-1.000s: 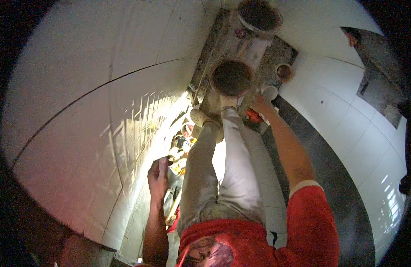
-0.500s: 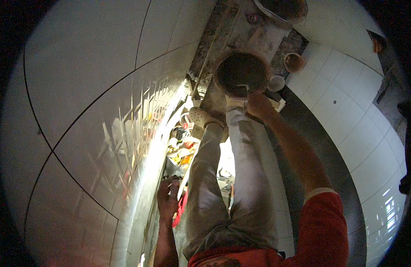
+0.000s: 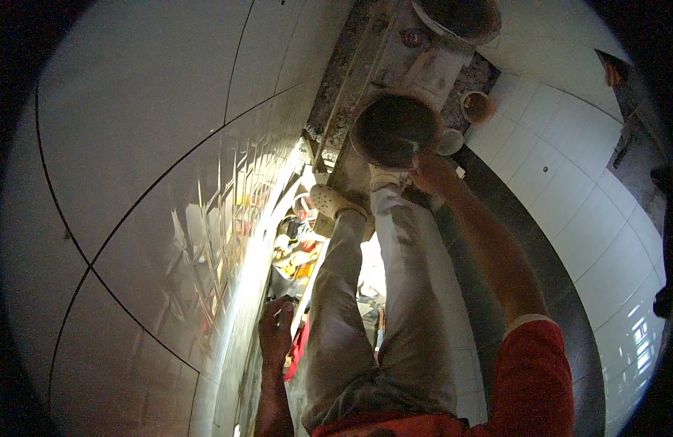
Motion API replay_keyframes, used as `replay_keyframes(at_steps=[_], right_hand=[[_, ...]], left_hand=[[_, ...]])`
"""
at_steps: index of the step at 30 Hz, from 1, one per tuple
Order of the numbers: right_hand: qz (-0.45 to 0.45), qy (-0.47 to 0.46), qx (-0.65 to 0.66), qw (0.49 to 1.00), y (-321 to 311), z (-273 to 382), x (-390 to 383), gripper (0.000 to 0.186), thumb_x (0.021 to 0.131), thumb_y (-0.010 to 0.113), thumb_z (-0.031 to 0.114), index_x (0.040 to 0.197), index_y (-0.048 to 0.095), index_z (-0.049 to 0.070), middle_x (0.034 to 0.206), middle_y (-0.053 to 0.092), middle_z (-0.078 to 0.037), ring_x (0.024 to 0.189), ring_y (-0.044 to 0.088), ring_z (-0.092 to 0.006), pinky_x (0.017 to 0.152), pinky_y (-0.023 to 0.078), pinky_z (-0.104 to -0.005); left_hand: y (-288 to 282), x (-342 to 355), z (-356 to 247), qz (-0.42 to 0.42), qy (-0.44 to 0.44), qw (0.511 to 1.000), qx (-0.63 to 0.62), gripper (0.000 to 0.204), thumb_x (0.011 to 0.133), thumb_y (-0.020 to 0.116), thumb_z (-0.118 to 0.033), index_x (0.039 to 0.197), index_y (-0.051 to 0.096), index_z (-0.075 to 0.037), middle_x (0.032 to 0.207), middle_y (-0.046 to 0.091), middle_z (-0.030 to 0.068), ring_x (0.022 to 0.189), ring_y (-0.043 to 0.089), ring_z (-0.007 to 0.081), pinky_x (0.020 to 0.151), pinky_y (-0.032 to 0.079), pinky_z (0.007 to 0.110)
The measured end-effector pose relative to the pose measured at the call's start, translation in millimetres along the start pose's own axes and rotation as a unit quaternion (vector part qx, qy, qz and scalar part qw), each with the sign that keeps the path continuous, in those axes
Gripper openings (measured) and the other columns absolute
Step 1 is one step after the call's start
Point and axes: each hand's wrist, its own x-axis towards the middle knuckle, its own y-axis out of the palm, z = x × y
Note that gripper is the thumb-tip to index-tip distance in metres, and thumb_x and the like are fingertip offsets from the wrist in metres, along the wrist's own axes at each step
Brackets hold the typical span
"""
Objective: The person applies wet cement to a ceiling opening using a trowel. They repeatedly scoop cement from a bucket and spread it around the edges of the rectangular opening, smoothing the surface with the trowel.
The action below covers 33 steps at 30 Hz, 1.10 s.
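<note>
My right hand (image 3: 433, 176) reaches forward to the near rim of a round, dark bucket (image 3: 397, 130). Its fingers are closed around a hand tool (image 3: 412, 148) with a thin, bent metal neck, trowel-like, whose lower end dips into the bucket. The bucket's contents are too dark to make out. Low on the left, beside my leg, my left hand (image 3: 276, 331) hangs with curled fingers; a small pale spot shows between them, and I cannot make out what it is.
A larger tub (image 3: 460, 16) stands at the far end, with a small orange-brown pot (image 3: 478, 107) and a whitish cup (image 3: 450, 141) near the bucket. White tiled walls (image 3: 154, 240) rise on the left. Below lie brightly lit, colourful items (image 3: 298, 255). My shoe (image 3: 331, 202) rests on a narrow support.
My right hand has shifted slightly, and the tool's visible neck now sits a little lower and farther right in the bucket. The left hand is almost unmoved.
</note>
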Motion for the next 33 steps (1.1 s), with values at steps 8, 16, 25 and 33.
replay_keyframes(at_steps=[8,16,25,33], right_hand=[[0.045,0.035,-0.049,0.997,29.9,-40.8,24.7,0.032,0.094,0.059,0.033,0.103,0.070,0.004,0.093,0.070,-0.020,0.085,0.070,-0.0362,0.076,0.057,-0.0485],[0.112,0.113,0.199,0.967,95.5,-34.6,40.5,0.029,0.102,0.050,0.026,0.120,0.062,0.007,0.086,0.069,-0.015,0.076,0.069,-0.0303,0.068,0.059,-0.0408],[-0.040,0.102,0.097,0.989,54.3,-49.4,-18.5,0.027,0.092,0.062,0.025,0.110,0.063,0.005,0.090,0.066,-0.021,0.088,0.067,-0.0384,0.078,0.056,-0.0476],[-0.211,-0.012,-0.049,0.976,35.1,-22.2,-8.8,0.025,0.093,0.058,0.025,0.084,0.070,0.004,0.087,0.068,-0.014,0.080,0.068,-0.0330,0.067,0.058,-0.0436]], left_hand=[[2.9,3.8,3.3,0.004,-0.055,0.998,-0.022,0.030,0.096,0.060,-0.021,0.117,0.065,0.001,0.113,0.068,0.0130,0.107,0.063,0.0220,0.094,0.048,0.035],[14.2,3.0,11.0,0.010,-0.012,0.998,0.056,0.037,0.101,0.053,-0.030,0.112,0.066,0.003,0.105,0.070,0.0172,0.098,0.064,0.0279,0.090,0.047,0.038],[-0.5,8.7,14.7,-0.015,0.001,0.996,0.082,0.036,0.101,0.053,-0.030,0.114,0.067,0.001,0.110,0.070,0.0160,0.105,0.064,0.0255,0.096,0.046,0.036],[11.1,4.7,8.9,0.004,-0.029,0.999,0.046,0.037,0.101,0.054,-0.030,0.115,0.067,0.001,0.105,0.070,0.0146,0.098,0.063,0.0219,0.090,0.047,0.034]])
